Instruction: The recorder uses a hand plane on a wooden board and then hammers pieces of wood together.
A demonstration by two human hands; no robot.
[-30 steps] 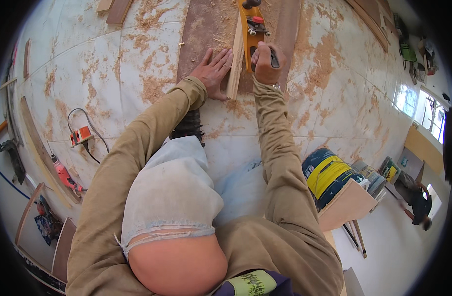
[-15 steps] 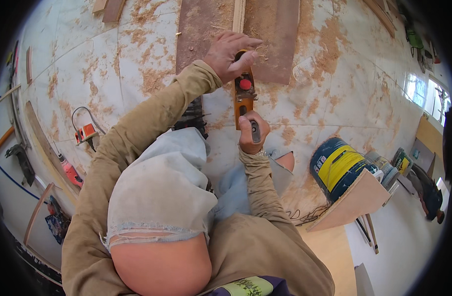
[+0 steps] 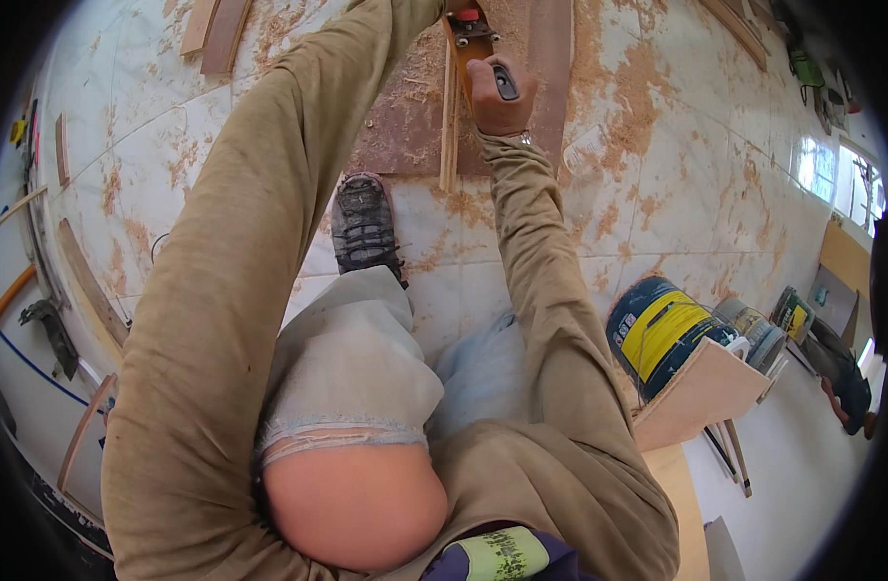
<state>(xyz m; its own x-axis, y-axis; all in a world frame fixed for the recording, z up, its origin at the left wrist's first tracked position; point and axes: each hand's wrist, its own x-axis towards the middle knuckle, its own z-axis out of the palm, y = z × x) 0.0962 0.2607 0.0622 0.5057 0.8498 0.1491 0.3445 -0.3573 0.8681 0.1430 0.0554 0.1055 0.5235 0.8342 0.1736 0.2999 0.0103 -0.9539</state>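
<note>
The right hand (image 3: 504, 105) grips the dark rear handle (image 3: 505, 83) of an orange-bodied hand plane (image 3: 469, 53). The plane lies along a narrow, pale wooden strip (image 3: 450, 140) on a flat reddish-brown board (image 3: 400, 150). The upper edge mostly cuts off the left hand (image 3: 458, 5). Wood shavings (image 3: 638, 107) litter the white tiled floor (image 3: 701, 208); a dark-blue bucket with a yellow band (image 3: 663, 331) is at right.

To your right you have a dark blue bucket (image 3: 662, 329) with a yellow band, a pale wooden panel (image 3: 701, 395) just beside it, and, farther off, a person (image 3: 846, 382) in a dark top near a bright window (image 3: 858, 189). Over on your left lie a long wooden strip (image 3: 91, 281), a black tool (image 3: 53, 332) and a blue cable (image 3: 35, 360), with two short boards (image 3: 227, 37) side by side up ahead.
</note>
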